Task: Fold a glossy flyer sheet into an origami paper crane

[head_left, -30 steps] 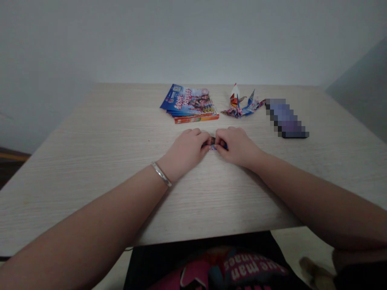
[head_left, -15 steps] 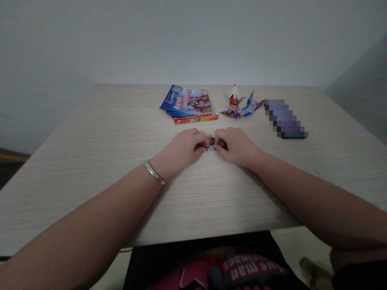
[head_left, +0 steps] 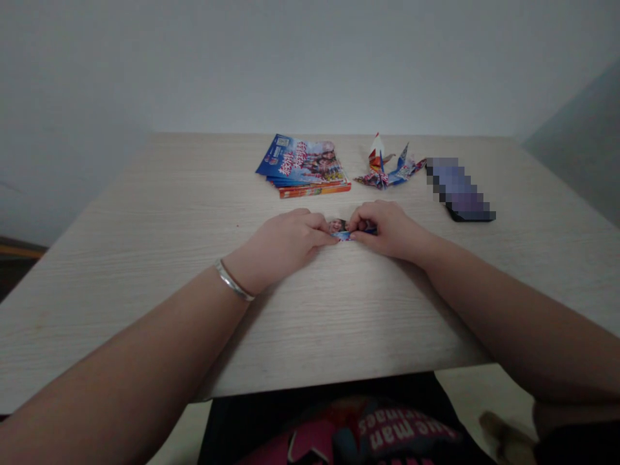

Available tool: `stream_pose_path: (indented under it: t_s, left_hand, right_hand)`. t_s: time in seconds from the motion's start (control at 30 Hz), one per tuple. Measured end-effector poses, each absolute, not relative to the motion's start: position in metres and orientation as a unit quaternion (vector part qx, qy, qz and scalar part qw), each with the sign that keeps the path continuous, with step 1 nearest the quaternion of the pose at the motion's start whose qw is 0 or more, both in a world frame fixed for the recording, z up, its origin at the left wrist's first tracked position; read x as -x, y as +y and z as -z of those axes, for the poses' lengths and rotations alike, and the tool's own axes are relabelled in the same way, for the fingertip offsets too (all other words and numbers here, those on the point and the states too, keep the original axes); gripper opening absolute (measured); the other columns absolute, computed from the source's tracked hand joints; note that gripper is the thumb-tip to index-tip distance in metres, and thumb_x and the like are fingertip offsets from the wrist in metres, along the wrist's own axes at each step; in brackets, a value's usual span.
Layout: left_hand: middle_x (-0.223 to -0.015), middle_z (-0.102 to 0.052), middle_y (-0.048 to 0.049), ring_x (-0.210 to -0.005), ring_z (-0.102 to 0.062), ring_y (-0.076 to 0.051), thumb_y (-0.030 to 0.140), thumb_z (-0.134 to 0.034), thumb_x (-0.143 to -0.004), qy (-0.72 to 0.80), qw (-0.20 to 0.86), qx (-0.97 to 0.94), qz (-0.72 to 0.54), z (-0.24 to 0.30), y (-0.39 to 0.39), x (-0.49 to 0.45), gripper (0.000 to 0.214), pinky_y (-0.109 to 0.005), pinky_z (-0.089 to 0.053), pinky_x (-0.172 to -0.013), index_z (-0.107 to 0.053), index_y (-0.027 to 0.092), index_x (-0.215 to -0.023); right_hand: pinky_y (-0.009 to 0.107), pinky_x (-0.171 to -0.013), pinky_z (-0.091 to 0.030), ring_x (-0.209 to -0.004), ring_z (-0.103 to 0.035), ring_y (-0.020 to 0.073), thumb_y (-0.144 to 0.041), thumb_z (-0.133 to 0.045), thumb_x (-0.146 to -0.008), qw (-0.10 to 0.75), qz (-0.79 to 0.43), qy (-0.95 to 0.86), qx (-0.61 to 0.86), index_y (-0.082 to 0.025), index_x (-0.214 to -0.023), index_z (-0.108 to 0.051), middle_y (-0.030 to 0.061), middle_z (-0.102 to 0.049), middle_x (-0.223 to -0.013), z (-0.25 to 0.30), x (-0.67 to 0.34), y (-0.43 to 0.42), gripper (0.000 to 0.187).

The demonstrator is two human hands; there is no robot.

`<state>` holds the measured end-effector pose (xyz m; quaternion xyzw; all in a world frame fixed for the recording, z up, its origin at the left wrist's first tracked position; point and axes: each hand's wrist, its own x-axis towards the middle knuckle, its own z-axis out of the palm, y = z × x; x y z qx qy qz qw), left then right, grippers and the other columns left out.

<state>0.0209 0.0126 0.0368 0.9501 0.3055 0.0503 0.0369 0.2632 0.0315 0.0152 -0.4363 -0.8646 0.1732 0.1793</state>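
Between my two hands lies a small folded piece of printed paper (head_left: 343, 235), blue and white with a photo of faces on it. My left hand (head_left: 295, 239), with a silver bangle at the wrist, holds the paper's left end between thumb and fingers. At the other end, my right hand (head_left: 385, 227) pinches the paper with thumb and curled index finger. A bit of blue paper shows beneath the right fingers. Much of the folded piece is hidden under both hands.
Beyond my left hand lies a fanned stack of printed leaflets (head_left: 305, 165). Folded paper cranes (head_left: 392, 169) stand behind my right hand. A dark phone (head_left: 460, 190), its screen blurred out, lies to their right. The pale wooden table (head_left: 310, 323) meets a wall at the back.
Both hands have shifted slightly apart, the right hand moving right. The left fingers have straightened somewhat, and more of the folded paper shows between the hands.
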Motion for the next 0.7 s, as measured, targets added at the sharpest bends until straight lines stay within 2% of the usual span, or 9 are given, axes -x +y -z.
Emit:
stream_pose_path:
  t_s: [0.2,0.37,0.57,0.7]
  left_hand:
    - [-0.109,-0.070,-0.0102,-0.098,-0.063,-0.024,0.019,-0.049,-0.100,0.317,0.003,-0.948,-0.008,-0.045,0.007,-0.026,0.030,-0.038,-0.052,-0.089,-0.076,0.019,-0.112]
    - [-0.119,-0.071,-0.0091,-0.112,-0.062,-0.025,0.019,-0.048,-0.099,0.299,0.027,-0.953,-0.032,-0.043,0.010,-0.022,0.031,-0.041,-0.049,-0.101,-0.075,0.020,-0.115]
    - [-0.127,-0.073,-0.0042,-0.116,-0.065,-0.020,0.016,-0.048,-0.096,0.285,0.062,-0.955,-0.047,-0.043,0.016,-0.017,0.032,-0.036,-0.046,-0.110,-0.076,0.021,-0.110]
    - [-0.130,-0.072,-0.0060,-0.118,-0.065,-0.023,0.018,-0.047,-0.097,0.285,0.049,-0.957,-0.040,-0.046,0.013,-0.019,0.034,-0.040,-0.047,-0.110,-0.076,0.019,-0.113]
  right_hand:
    - [0.027,-0.065,-0.035,-0.069,-0.057,0.0140,-0.024,-0.068,-0.082,0.154,-0.188,-0.860,0.449,-0.020,-0.088,-0.073,-0.0005,-0.068,-0.076,-0.021,-0.263,0.034,0.008]
    - [0.026,-0.067,-0.038,-0.070,-0.058,0.0137,-0.021,-0.068,-0.081,0.154,-0.256,-0.840,0.453,-0.020,-0.094,-0.075,0.0000,-0.070,-0.080,-0.023,-0.274,0.036,0.015]
    - [0.027,-0.066,-0.039,-0.068,-0.057,0.0137,-0.021,-0.067,-0.082,0.159,-0.256,-0.848,0.435,-0.021,-0.097,-0.077,0.0000,-0.069,-0.079,-0.018,-0.280,0.039,0.018]
    - [0.033,-0.080,-0.042,-0.080,-0.062,0.0177,-0.024,-0.068,-0.085,0.192,-0.177,-0.884,0.389,-0.024,-0.096,-0.079,0.0026,-0.075,-0.086,-0.021,-0.280,0.034,0.016]
